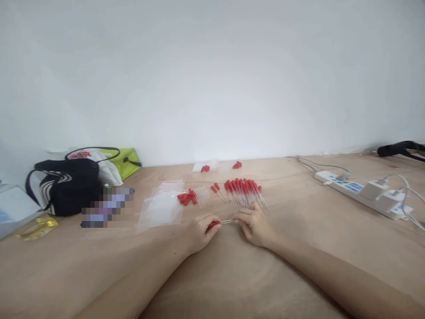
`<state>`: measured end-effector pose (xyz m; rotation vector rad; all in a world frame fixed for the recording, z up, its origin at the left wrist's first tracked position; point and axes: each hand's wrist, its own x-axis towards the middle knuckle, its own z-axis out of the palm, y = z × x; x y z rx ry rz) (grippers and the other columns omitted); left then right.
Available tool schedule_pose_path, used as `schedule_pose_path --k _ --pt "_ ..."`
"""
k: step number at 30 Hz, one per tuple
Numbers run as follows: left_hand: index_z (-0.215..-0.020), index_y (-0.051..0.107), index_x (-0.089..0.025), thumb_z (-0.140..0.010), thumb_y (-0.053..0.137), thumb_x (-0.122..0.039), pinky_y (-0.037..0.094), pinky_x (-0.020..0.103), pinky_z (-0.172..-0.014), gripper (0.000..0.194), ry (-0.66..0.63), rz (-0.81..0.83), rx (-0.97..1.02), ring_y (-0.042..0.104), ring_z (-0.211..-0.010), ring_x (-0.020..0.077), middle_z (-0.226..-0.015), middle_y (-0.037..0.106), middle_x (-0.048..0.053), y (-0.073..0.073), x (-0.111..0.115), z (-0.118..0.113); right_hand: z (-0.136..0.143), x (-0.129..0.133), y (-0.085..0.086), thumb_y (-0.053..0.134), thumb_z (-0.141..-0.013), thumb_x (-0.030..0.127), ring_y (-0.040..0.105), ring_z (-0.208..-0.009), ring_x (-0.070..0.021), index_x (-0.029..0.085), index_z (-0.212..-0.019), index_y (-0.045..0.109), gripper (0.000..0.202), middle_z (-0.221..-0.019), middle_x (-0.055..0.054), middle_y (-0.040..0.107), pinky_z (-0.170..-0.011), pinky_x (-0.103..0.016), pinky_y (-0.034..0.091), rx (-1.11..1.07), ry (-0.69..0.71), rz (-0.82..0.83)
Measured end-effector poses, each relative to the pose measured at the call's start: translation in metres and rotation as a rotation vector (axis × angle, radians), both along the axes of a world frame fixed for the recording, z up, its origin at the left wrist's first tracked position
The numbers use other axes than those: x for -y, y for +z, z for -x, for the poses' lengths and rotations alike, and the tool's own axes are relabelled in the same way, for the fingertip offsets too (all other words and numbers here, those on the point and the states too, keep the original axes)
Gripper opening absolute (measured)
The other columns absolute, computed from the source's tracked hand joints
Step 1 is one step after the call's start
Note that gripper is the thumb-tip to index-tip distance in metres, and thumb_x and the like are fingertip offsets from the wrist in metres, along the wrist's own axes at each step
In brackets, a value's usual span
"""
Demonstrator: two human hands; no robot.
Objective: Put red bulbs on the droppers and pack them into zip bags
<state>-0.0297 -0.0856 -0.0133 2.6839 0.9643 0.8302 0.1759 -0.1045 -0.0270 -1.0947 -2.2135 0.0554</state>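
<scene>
My left hand [203,231] is closed around a red rubber bulb [214,224]. From the bulb a clear dropper tube [226,221] runs across to my right hand [252,224], whose fingers pinch its other end. Whether the tube sits inside the bulb is hidden by my fingers. Just beyond my right hand lies a row of droppers with red bulbs [244,186], tubes pointing toward me. Two more droppers [215,188] lie apart to its left. Several bare clear tubes [203,196] lie beside a pile of loose red bulbs [187,197].
Clear zip bags [162,208] lie left of the bulbs. Two small bags with red bulbs [205,169] [237,165] rest near the wall. A black bag [71,186], a green bag [124,163] and yellow tape [41,228] are at left. A power strip [358,192] with cables is right.
</scene>
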Motion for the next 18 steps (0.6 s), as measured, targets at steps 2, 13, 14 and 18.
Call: schedule_pose_path --k 2,13,14,18 --pt "-0.079 0.054 -0.015 -0.082 0.042 -0.022 0.041 0.022 -0.059 0.014 -0.014 -0.029 -0.010 0.053 -0.062 0.0125 -0.068 0.057 0.002 -0.002 0.000 0.000 0.005 0.002 -0.001 0.041 -0.079 0.012 0.045 -0.059 -0.0106 0.020 -0.084 0.062 0.023 -0.070 0.000 0.061 -0.065 -0.028 0.020 -0.020 -0.004 0.015" --pt "-0.085 0.054 -0.016 -0.085 0.038 -0.020 0.043 0.026 -0.069 0.016 -0.104 -0.098 -0.024 0.054 -0.075 0.0144 -0.080 0.059 0.005 0.001 -0.009 0.003 0.011 0.005 0.013 0.044 -0.080 0.021 0.048 -0.073 -0.0144 0.019 -0.078 0.061 0.018 -0.074 -0.003 0.062 -0.065 -0.030 0.019 0.205 -0.056 -0.003" --pt "-0.087 0.054 -0.016 -0.085 0.040 -0.020 0.043 0.027 -0.072 0.015 -0.092 -0.123 -0.026 0.054 -0.079 0.0153 -0.083 0.059 0.005 0.004 -0.011 0.004 0.012 0.005 0.016 0.045 -0.080 0.022 0.048 -0.076 -0.0158 0.018 -0.075 0.061 0.017 -0.075 -0.004 0.062 -0.065 -0.030 0.019 0.256 -0.070 -0.022" --pt "-0.099 0.053 -0.017 -0.077 0.053 -0.029 0.038 0.036 -0.081 0.025 0.205 -0.260 -0.030 0.049 -0.093 0.0221 -0.096 0.057 0.007 0.009 -0.026 0.019 0.020 -0.008 0.029 0.045 -0.078 0.023 0.050 -0.077 -0.0166 0.017 -0.071 0.061 0.018 -0.075 -0.005 0.063 -0.067 -0.030 0.021 0.281 -0.227 0.044"
